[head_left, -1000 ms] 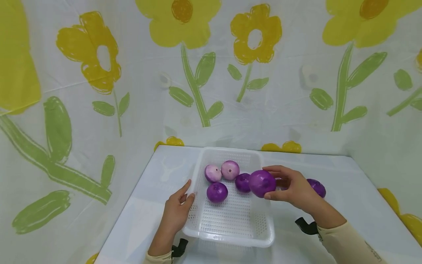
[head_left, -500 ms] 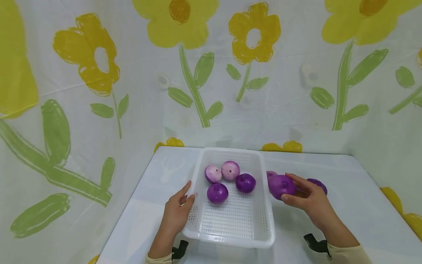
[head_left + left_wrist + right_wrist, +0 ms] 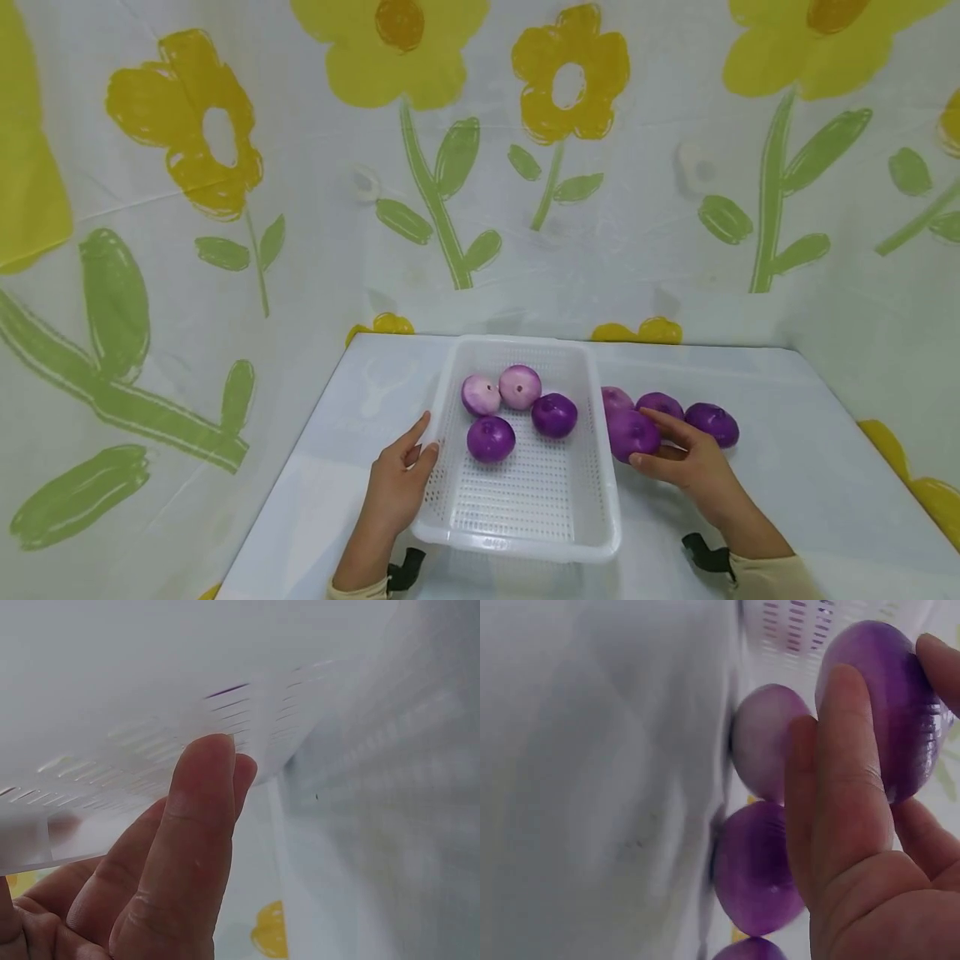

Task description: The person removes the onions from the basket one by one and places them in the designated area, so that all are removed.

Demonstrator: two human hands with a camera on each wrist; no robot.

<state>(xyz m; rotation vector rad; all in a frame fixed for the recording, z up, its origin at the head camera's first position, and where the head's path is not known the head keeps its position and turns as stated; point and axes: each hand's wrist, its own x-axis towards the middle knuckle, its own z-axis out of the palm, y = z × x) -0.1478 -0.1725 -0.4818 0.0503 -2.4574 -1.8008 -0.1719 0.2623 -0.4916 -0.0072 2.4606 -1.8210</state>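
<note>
presently, the onion (image 3: 628,435) pinched in the fingers of the right hand (image 3: 693,467) is just right of the basket (image 3: 517,543), whose left side the left hand (image 3: 399,487) touches, fingers extended.

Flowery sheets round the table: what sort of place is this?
Perhaps a small booth: flower-printed sheets stand behind and beside a white table, which bears a basket of purple onion-like things.

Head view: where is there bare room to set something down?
Bare: the near end of the white perforated plastic basket, and the white table right of the right hand or left of the left hand. Crowded: the basket's far part and alongside its right wall, where round purple onions cluster.
</note>
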